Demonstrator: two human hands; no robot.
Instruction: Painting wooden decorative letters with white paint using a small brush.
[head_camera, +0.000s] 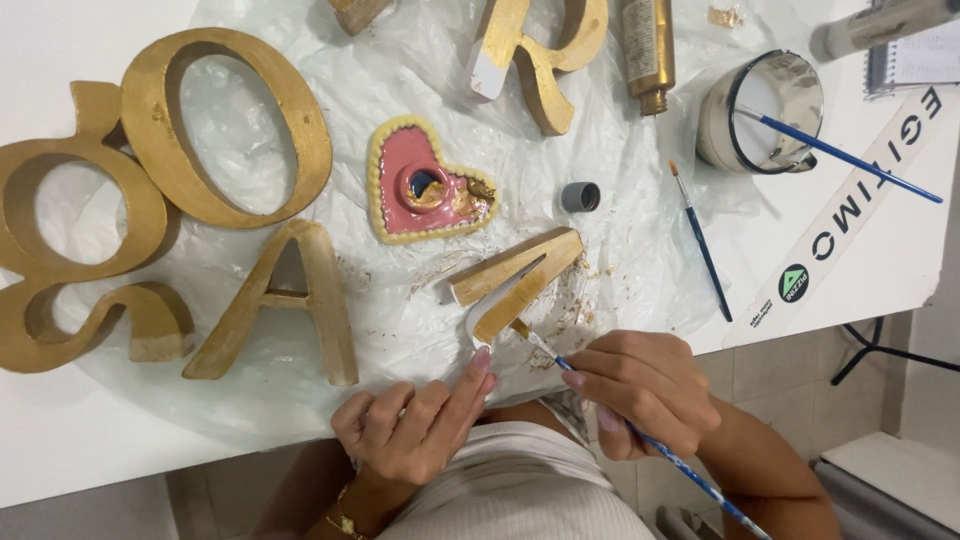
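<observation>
Low in the frame's centre, left hand (415, 425) fingers brace a wooden letter (515, 283) on the plastic-covered counter (60, 450); right hand (640, 390) fingers pinch a blue brush (640, 435), best stroked lightly along its edge.

Two bare hands at the lower middle of the frame, left hand (415, 425) and right hand (640, 385), both forearms uncovered, no sleeves. Long nails polished pale pink. Thin gold bracelet (343, 520) round the left wrist near the bottom edge. White ribbed top (520, 480) between the arms at bottom centre.
</observation>
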